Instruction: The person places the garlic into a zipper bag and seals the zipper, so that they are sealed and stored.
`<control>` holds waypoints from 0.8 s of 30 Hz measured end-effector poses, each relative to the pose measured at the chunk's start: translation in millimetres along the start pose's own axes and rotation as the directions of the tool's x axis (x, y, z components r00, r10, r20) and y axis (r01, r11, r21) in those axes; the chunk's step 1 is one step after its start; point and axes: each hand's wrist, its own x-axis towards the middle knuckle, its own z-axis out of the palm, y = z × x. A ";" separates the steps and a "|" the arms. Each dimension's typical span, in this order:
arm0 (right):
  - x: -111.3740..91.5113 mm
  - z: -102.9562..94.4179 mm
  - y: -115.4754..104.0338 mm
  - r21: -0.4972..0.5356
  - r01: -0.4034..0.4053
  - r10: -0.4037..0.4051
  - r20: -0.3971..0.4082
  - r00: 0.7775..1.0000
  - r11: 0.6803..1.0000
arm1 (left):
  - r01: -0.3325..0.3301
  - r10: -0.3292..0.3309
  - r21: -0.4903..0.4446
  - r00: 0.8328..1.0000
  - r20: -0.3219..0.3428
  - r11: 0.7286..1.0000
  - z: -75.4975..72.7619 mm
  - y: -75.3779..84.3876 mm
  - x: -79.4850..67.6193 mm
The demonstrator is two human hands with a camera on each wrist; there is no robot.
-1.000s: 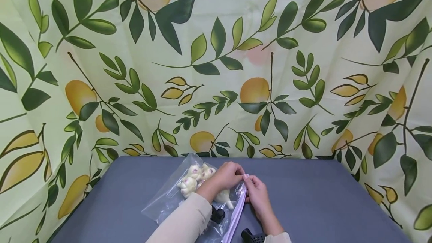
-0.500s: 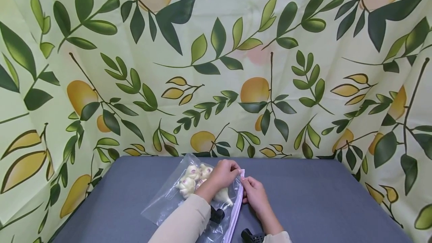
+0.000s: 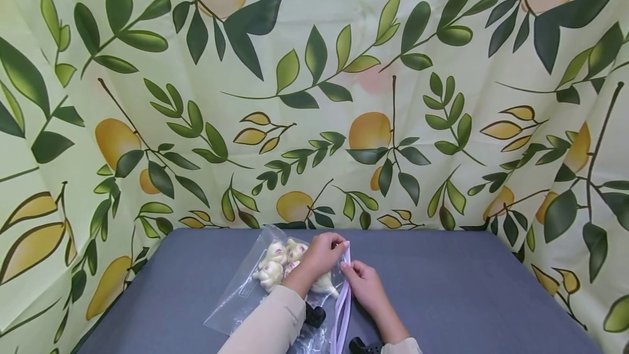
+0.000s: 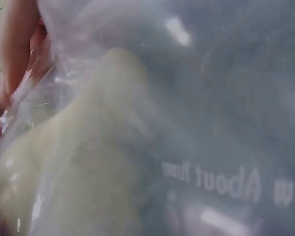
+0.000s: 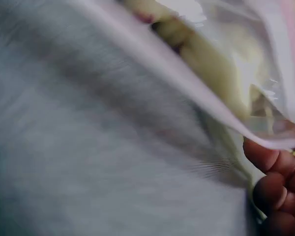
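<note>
A clear zip bag [image 3: 236, 296] lies on the table with several white garlic bulbs [image 3: 269, 276] inside, some marked with purple. Its pale pink zip edge [image 3: 342, 310] runs along the right side, the two lips parted at the near part. My left hand [image 3: 320, 255] reaches across the bag and pinches the far end of this edge. Slightly nearer, my right hand [image 3: 366, 284] pinches the same edge between thumb and fingers. In the right wrist view, the right fingers [image 5: 263, 155] are at the pink strip. Plastic and a blurred garlic bulb [image 4: 98, 147] fill the left wrist view.
A grey tabletop [image 3: 442, 294] spreads out on both sides of the bag. Behind it hangs a cloth backdrop [image 3: 314, 124] printed with leaves and fruit. Black wrist devices [image 3: 314, 316] sit by both sleeves, the left one over the bag.
Both hands and the bag's zip edge have shifted a little left. The right hand has slid slightly nearer along the edge, and the lips show a wider gap at the near part.
</note>
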 end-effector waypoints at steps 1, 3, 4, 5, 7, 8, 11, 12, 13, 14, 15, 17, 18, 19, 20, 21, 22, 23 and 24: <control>-0.6 0.3 0.5 -0.035 0.026 -0.026 0.003 1.000 0.999 | -0.004 0.004 -0.004 1.000 0.003 1.000 0.4 0.3 -0.8; -2.0 0.9 1.0 -0.098 0.062 -0.062 0.008 0.998 0.993 | -0.009 0.009 -0.009 1.000 0.010 1.000 1.4 0.9 -2.3; -2.8 1.1 1.3 -0.121 0.071 -0.071 0.008 0.997 0.990 | -0.004 0.004 -0.012 1.000 0.014 1.000 2.1 1.0 -2.9; -3.6 1.0 1.1 -0.128 0.069 -0.068 0.008 0.998 0.989 | 0.000 0.001 -0.013 1.000 0.014 1.000 2.7 0.6 -3.0; -5.3 0.7 0.8 -0.135 0.060 -0.060 0.005 0.998 0.989 | 0.012 -0.012 -0.021 1.000 0.008 1.000 4.0 -0.3 -2.8; -5.9 0.4 0.5 -0.141 0.051 -0.051 0.005 0.999 0.989 | 0.017 -0.017 -0.025 1.000 0.003 1.000 4.6 -1.1 -2.3; -8.0 -0.4 -1.0 -0.164 0.036 -0.035 0.010 0.999 0.986 | 0.031 -0.032 -0.037 0.999 -0.012 0.999 5.7 -3.8 -0.2; -8.6 -0.5 -1.4 -0.177 0.035 -0.033 0.015 0.999 0.984 | 0.036 -0.037 -0.042 0.999 -0.020 0.998 5.7 -4.7 0.5; -9.3 -0.6 -2.0 -0.186 0.034 -0.031 0.020 0.999 0.982 | 0.037 -0.038 -0.046 0.999 -0.028 0.998 5.5 -5.8 1.2; -10.0 -0.7 -2.7 -0.194 0.030 -0.025 0.025 0.999 0.981 | 0.040 -0.042 -0.050 0.999 -0.032 0.998 5.3 -6.6 1.7; -10.9 -0.7 -3.5 -0.202 0.029 -0.023 0.029 0.999 0.979 | 0.045 -0.047 -0.056 0.998 -0.032 0.997 4.9 -7.2 2.0; -12.8 -0.9 -4.8 -0.214 0.025 -0.018 0.036 0.999 0.977 | 0.047 -0.049 -0.062 0.998 -0.033 0.997 4.1 -8.4 2.7; -14.0 -1.1 -5.7 -0.216 0.021 -0.012 0.040 0.999 0.976 | 0.046 -0.048 -0.067 0.998 -0.031 0.997 3.6 -8.9 2.9; -15.3 -1.4 -6.5 -0.218 0.018 -0.009 0.044 0.999 0.976 | 0.044 -0.046 -0.070 0.999 -0.028 0.997 3.4 -9.7 3.2; -16.5 -1.7 -7.5 -0.220 0.015 -0.004 0.050 0.999 0.975 | 0.051 -0.053 -0.075 0.998 -0.024 0.996 3.1 -10.1 3.3; -17.9 -2.0 -8.7 -0.220 0.013 0.000 0.057 0.998 0.975 | 0.058 -0.060 -0.079 0.998 -0.021 0.995 2.6 -10.7 3.6; -19.3 -2.3 -9.7 -0.222 0.014 0.000 0.064 0.998 0.975 | 0.060 -0.062 -0.082 0.998 -0.020 0.995 2.1 -11.5 3.9; -20.8 -2.6 -10.5 -0.222 0.019 -0.003 0.071 0.997 0.975 | 0.067 -0.069 -0.086 0.997 -0.020 0.994 1.7 -12.3 4.1; -22.4 -2.7 -11.3 -0.225 0.024 -0.007 0.078 0.997 0.974 | 0.069 -0.071 -0.089 0.997 -0.021 0.994 1.4 -13.1 4.4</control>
